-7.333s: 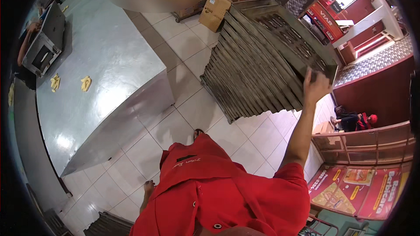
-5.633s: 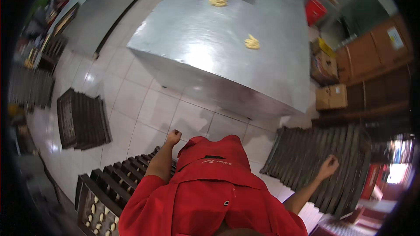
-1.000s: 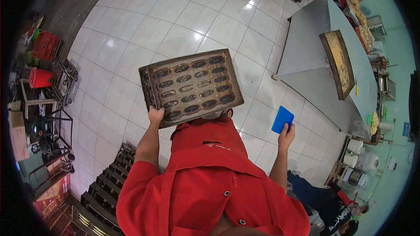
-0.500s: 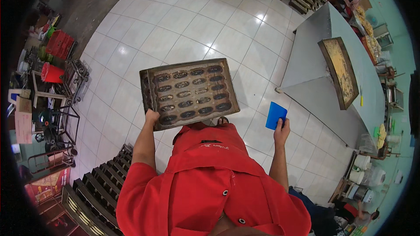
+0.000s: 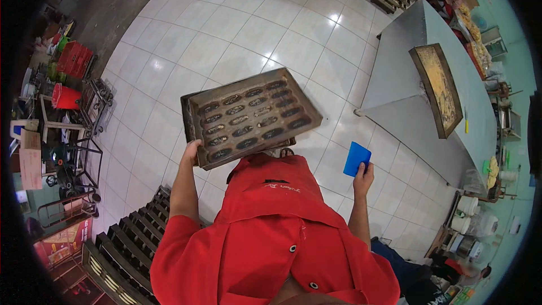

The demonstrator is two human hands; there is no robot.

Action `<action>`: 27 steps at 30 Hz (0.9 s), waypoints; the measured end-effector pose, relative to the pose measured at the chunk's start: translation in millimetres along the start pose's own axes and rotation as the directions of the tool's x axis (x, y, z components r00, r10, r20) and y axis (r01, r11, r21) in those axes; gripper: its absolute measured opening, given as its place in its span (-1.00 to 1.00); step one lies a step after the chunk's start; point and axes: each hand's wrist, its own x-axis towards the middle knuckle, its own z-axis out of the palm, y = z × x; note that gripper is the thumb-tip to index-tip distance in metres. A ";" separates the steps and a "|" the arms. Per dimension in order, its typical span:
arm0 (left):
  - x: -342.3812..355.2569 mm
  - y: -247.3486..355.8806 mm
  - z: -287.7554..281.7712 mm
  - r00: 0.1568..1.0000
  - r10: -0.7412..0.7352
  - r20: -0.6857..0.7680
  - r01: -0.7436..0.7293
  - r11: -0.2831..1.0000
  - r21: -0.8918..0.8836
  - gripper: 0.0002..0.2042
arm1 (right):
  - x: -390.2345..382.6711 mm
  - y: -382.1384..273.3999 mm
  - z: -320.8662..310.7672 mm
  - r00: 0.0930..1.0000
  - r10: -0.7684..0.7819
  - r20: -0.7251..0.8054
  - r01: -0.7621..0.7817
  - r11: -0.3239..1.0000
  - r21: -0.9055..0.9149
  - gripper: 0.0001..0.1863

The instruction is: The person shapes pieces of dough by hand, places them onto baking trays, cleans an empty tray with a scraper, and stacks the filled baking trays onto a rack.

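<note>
1. The baking tray (image 5: pixel 254 117) is sitting in the middle of the frame, above the tiled floor (image 5: pixel 226 56). The left hand (image 5: pixel 192 151) is holding its lower left corner, and its fingers are curling around the rim.
2. Only one hand is touching the tray, and no hand is showing at its far right end. That end could be dipping or twisting, because the weight is pulling far from the fingers.
3. If the fingers are getting tired, the tray could be slipping and landing on the foot (image 5: pixel 287 151) just under its lower edge.
4. The right hand (image 5: pixel 363 179) is holding the blue scraper (image 5: pixel 357 158), right of the middle. Its fingers are pinching narrowly on the lower end, so a knock could be sending it to the floor.
5. A second tray (image 5: pixel 437 90) is resting at the edge of the grey surface (image 5: pixel 392 73), upper right. A bump could be tipping it, but how far it is poking out is hard to tell.
6. The dark tray stack (image 5: pixel 127 240) is standing near, lower left. A swing or a turn could be making the held tray bang into it.
</note>
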 end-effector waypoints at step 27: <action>-273.8 -25.5 175.5 0.459 0.594 -0.660 -0.853 0.502 -0.141 -0.16 | 4.6 -342.8 191.8 0.108 -0.989 0.097 0.774 0.145 0.616 -0.69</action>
